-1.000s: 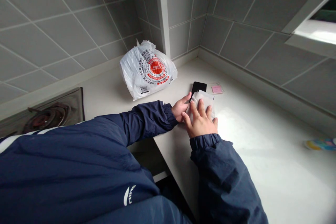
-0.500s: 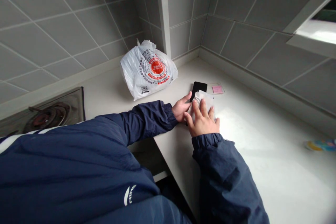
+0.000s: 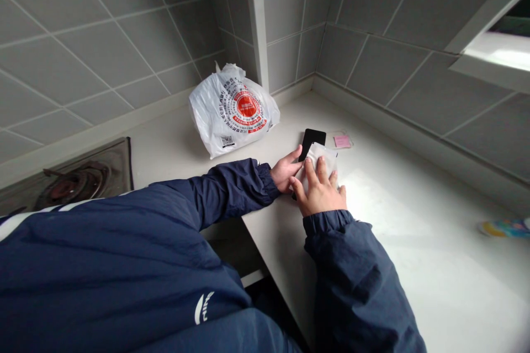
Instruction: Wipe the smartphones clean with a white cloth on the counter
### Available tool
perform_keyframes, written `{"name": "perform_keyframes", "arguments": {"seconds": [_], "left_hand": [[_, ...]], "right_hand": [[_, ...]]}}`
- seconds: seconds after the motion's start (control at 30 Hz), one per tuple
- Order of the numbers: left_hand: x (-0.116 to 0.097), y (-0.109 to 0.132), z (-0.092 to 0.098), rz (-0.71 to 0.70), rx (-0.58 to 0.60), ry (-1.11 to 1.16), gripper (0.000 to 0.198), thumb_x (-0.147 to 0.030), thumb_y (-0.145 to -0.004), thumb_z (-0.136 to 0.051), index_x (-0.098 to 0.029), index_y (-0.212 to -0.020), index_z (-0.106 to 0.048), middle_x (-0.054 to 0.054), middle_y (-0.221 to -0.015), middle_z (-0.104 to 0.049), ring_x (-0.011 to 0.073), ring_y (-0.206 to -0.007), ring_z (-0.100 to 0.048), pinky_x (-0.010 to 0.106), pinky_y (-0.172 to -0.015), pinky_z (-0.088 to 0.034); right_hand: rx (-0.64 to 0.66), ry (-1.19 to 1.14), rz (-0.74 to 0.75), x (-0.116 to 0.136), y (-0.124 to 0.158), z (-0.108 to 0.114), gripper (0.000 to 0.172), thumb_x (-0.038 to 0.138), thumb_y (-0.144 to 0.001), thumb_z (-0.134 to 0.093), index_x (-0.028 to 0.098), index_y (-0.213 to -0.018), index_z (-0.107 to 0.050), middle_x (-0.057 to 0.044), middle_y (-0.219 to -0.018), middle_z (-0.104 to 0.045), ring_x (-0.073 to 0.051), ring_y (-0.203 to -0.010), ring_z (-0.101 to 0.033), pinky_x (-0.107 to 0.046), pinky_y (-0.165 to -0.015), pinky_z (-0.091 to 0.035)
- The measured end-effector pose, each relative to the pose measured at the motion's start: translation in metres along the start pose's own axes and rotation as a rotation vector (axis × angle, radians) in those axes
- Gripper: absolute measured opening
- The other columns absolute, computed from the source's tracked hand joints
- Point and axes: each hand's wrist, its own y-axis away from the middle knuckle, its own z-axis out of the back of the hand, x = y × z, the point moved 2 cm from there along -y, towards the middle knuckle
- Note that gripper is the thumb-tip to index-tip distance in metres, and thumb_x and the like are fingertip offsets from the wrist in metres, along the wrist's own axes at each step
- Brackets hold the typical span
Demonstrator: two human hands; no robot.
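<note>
A black, flat slab that looks like a smartphone lies on the counter, its lower part covered by a thin white sheet, perhaps a wipe or film. Along the phone's left side is my left hand, thumb pointing up at the edge and its other fingers mostly hidden; it seems to hold the phone by that edge. My right hand lies flat over the white sheet with fingers spread, pressing it down. Just beyond the phone sits a small pink packet or card with a clear edge.
A white plastic bag with red and black print stands at the back of the white counter. A gas stove is at the left. A colourful packet lies far right. Grey tiled walls meet behind the counter.
The white sheet looks smoother and flatter at its top edge under my right fingers. My hands stay in nearly the same place.
</note>
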Motion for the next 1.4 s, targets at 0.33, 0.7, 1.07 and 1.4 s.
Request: {"name": "perform_keyframes", "arguments": {"seconds": [0.33,0.7,1.07,1.4], "left_hand": [[0.001,0.001,-0.002,0.035,0.025,-0.002,0.086,-0.070,-0.099,-0.009,-0.014,-0.148,-0.050,0.016,-0.125,-0.069,0.0280,-0.116,-0.066,0.046,-0.110,-0.037],[0.001,0.004,-0.009,0.066,0.011,0.001,0.088,-0.070,-0.098,-0.007,-0.012,-0.145,-0.054,0.017,-0.125,-0.069,0.0276,-0.122,-0.063,0.046,-0.114,-0.033],[0.001,0.003,-0.004,0.039,0.030,-0.008,0.084,-0.068,-0.099,-0.006,-0.013,-0.143,-0.054,0.015,-0.121,-0.070,0.0269,-0.120,-0.064,0.045,-0.114,-0.035],[0.000,0.004,-0.011,0.051,0.006,0.016,0.088,-0.068,-0.099,-0.005,-0.011,-0.142,-0.056,0.017,-0.121,-0.070,0.0274,-0.118,-0.065,0.045,-0.113,-0.036]], "right_hand": [[-0.010,-0.021,0.005,0.005,0.004,-0.001,0.071,0.063,-0.098,-0.035,0.032,-0.161,-0.025,-0.002,-0.172,-0.012,-0.050,-0.149,-0.027,-0.069,-0.111,-0.036],[-0.016,-0.029,0.018,0.012,0.013,0.004,0.072,0.064,-0.098,-0.034,0.029,-0.160,-0.029,-0.002,-0.171,-0.016,-0.050,-0.149,-0.025,-0.073,-0.114,-0.028],[0.018,-0.022,-0.020,0.012,0.011,0.003,0.071,0.065,-0.097,-0.030,0.032,-0.160,-0.030,-0.003,-0.171,-0.017,-0.047,-0.150,-0.026,-0.078,-0.113,-0.024],[0.049,0.003,-0.003,0.011,0.011,0.002,0.073,0.068,-0.097,-0.030,0.032,-0.160,-0.028,-0.001,-0.171,-0.014,-0.049,-0.150,-0.025,-0.075,-0.113,-0.028]]}}
